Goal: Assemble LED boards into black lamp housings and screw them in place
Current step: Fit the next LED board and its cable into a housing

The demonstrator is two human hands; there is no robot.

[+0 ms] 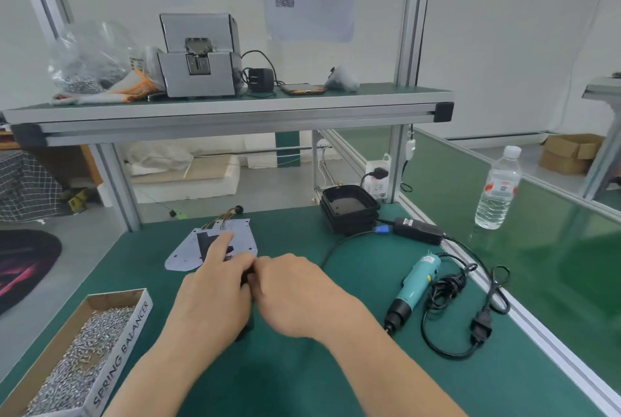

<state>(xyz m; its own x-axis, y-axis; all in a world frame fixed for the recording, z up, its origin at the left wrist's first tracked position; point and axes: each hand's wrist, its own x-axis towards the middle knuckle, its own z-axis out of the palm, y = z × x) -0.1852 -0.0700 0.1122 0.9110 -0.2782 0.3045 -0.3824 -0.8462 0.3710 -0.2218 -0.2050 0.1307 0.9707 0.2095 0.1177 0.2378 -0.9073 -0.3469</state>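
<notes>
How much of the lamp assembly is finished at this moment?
Nothing looks finished: the LED board lies loose on the table, the black housings stand stacked, top one empty. In hand: left hand and right hand hold a dark part, mostly hidden. Left: seating and screwing; screwdriver and screws lie unused.

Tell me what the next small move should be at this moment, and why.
Probably carry the black part, pinched between the left hand and right hand and mostly hidden, forward onto the LED board lying just beyond them. The stacked black housings and the electric screwdriver lie untouched, so screwing looks premature.
</notes>
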